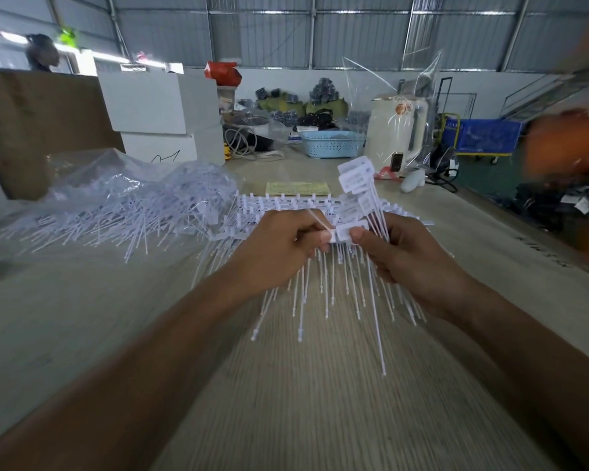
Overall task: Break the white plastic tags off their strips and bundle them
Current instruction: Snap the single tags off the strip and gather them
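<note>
Both hands are raised over the middle of the wooden table (82, 317). My left hand (279, 246) pinches a white tag strip (286, 205) whose thin tails hang down towards me. My right hand (398, 249) grips a bundle of loose white tags (356, 180); their flat heads fan upward and their tails hang below the fist. Its thumb and forefinger also pinch one tag head (349, 231) at the strip's edge, right against my left fingertips.
A big heap of white tags (116, 212) spills from a clear plastic bag at the left. White boxes (160, 110), a blue basket (332, 144), a yellow paper (298, 188) and a white appliance (397, 127) stand behind. A blurred orange shape (572, 147) is at right.
</note>
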Demonstrator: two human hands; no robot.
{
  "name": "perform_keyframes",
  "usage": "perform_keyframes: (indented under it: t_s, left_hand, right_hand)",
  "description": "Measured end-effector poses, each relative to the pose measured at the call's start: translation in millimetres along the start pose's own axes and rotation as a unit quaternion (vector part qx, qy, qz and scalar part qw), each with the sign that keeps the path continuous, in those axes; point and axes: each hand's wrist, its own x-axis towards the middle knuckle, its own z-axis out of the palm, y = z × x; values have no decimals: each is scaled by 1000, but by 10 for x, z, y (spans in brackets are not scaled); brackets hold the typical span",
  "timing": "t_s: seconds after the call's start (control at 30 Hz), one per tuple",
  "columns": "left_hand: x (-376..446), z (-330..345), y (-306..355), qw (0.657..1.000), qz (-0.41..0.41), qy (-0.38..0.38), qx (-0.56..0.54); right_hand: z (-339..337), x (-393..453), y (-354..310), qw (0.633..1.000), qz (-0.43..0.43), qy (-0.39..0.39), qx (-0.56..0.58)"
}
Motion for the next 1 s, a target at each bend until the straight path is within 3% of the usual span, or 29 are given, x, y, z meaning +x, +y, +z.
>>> perform_keyframes:
  t_s: [0.2, 0.43, 0.67, 1.0]
  left_hand:
    - [-25, 4, 42, 998, 10, 54, -35]
    - [-21, 38, 12, 995, -9, 94, -30]
    - [-30, 49, -53, 999, -3, 44, -20]
    - [-15, 4, -141, 997, -5, -70, 16]
  right_hand:
    - [18, 23, 32, 996, 74, -5, 58]
    - [13, 9, 26, 991, 101, -39, 78]
    - [-14, 60, 53, 986, 112, 24, 124]
    - [0, 30, 84, 993, 84, -41, 66]
